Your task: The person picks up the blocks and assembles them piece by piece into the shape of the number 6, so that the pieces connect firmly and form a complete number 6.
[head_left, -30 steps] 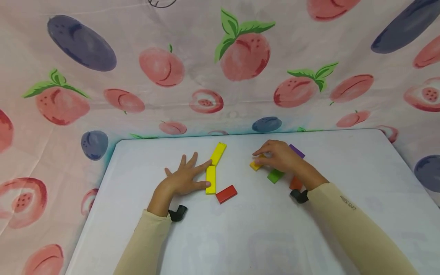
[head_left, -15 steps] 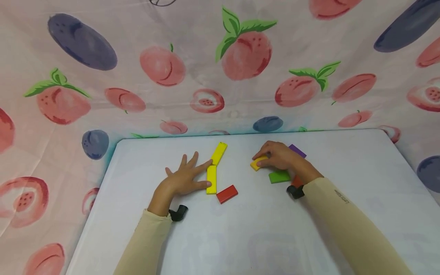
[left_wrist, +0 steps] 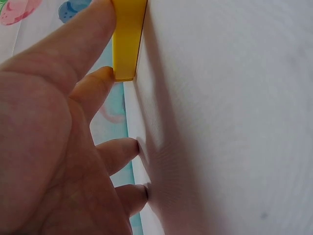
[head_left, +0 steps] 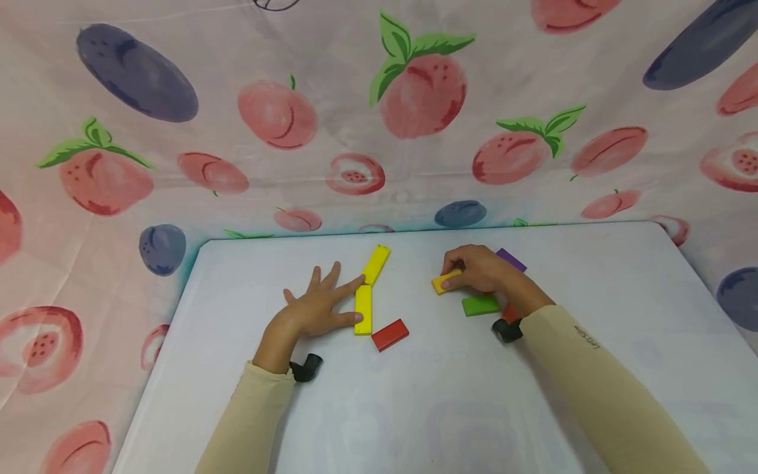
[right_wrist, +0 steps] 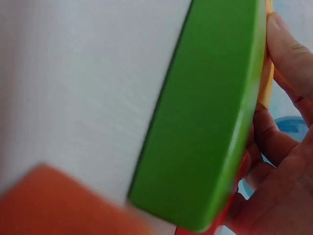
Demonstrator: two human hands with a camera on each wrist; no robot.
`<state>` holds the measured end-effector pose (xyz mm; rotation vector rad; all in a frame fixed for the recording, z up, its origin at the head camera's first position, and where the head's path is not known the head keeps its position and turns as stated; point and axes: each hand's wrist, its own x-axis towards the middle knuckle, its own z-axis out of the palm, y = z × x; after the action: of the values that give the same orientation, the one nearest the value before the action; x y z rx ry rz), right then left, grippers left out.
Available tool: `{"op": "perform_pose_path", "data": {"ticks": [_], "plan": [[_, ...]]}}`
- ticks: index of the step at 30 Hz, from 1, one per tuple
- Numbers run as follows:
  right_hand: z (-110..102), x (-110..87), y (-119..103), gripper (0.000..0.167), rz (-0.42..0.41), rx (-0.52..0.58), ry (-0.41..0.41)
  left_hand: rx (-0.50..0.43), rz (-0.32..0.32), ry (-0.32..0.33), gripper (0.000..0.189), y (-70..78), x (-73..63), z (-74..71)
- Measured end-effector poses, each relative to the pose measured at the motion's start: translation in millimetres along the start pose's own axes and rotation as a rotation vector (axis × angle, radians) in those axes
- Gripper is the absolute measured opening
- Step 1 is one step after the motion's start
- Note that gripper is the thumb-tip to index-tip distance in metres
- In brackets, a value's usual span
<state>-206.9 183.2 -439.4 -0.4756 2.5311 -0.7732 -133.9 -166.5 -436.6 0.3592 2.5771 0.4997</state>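
Note:
My left hand (head_left: 320, 309) lies with its fingers spread. Its thumb touches a yellow block (head_left: 363, 316), while the index fingertip rests where that block meets a second yellow block (head_left: 377, 263) angled off its far end. In the left wrist view the thumb and index tip lie along the yellow block (left_wrist: 128, 44). To the right, my right hand (head_left: 482, 270) pinches an orange-yellow block (head_left: 439, 284) between thumb and fingers. A green block (head_left: 481, 305) lies just below this hand. Seen from the right wrist, a red block (right_wrist: 219, 223) shows partly behind the green one, near the curled fingers.
A separate red block (head_left: 391, 335) lies near the lower end of the yellow pair. Beyond the right hand is a purple block (head_left: 514, 258), and an orange-red block (head_left: 510, 312) sits partly hidden by the wrist. The white tabletop (head_left: 414, 408) meets a fruit-print cloth behind.
The green block has swung round to lie nearly level across the view. My right hand has shifted slightly, its index finger drawn back along the orange-yellow block. The left hand stays put.

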Motion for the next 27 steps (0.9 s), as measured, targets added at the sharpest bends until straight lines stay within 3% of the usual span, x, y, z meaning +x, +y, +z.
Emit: {"op": "perform_pose_path", "data": {"ticks": [9,16,27], "plan": [[-1.8,-2.1,-0.8,0.013,-0.029,0.004,-0.016,-0.006,0.002,-0.004,0.078,0.4,0.0,0.5],[0.4,-7.8,-3.3,0.027,-0.066,-0.038,0.015,-0.009,0.003,0.001,0.078,1.4,1.0,-0.8],[11.1,-17.9,-16.7,0.019,-0.102,-0.031,0.081,-0.003,-0.005,-0.005,0.078,-0.8,2.1,-1.2]]}}
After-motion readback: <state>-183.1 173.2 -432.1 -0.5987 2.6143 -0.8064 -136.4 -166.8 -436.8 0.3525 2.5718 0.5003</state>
